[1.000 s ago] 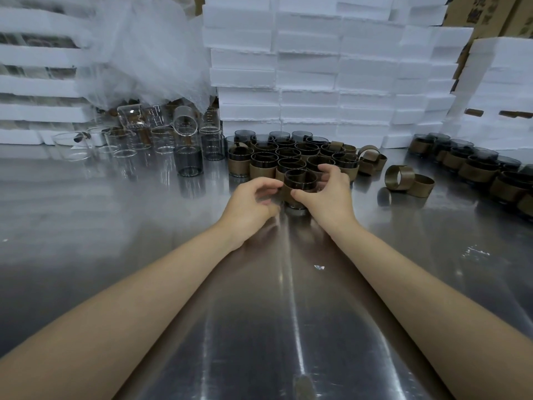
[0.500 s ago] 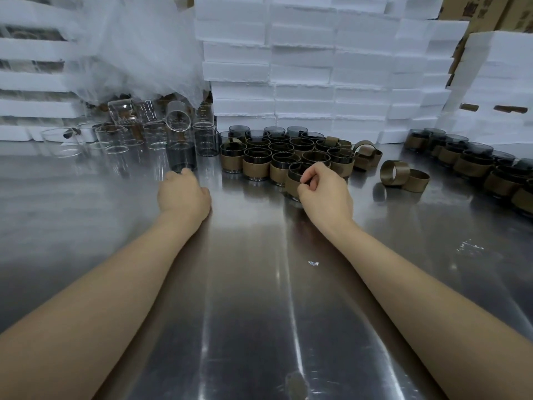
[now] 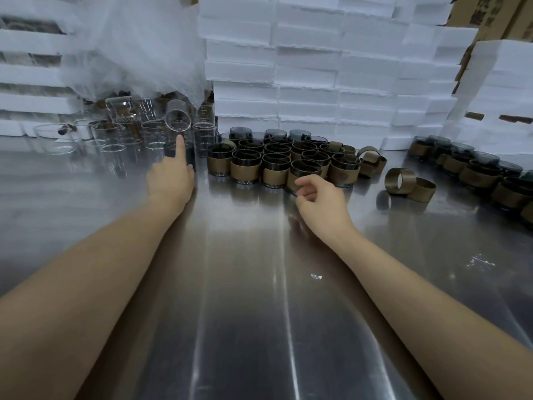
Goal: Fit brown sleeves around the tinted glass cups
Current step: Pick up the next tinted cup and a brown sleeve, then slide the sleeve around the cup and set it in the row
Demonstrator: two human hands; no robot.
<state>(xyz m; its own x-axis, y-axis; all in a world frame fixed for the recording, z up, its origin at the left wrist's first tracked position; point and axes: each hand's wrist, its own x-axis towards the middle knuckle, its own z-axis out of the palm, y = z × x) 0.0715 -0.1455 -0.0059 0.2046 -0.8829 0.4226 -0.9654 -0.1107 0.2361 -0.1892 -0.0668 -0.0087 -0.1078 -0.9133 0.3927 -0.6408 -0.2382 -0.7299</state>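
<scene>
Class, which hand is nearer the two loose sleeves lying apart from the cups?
Right. The right hand is left of the sleeves; the left hand is beyond the sleeved cups.

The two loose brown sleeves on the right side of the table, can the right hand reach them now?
Probably yes: only bare table lies between the right hand, beside the front sleeved cup, and the loose sleeves to its right.

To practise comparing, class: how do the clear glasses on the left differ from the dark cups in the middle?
The clear glasses are colourless; the dark cups are smoky grey. The clear glasses are bare; most dark cups wear brown sleeves. One clear glass lies tipped on the others; the dark cups stand upright, packed close. Both sit on the metal table.
</scene>
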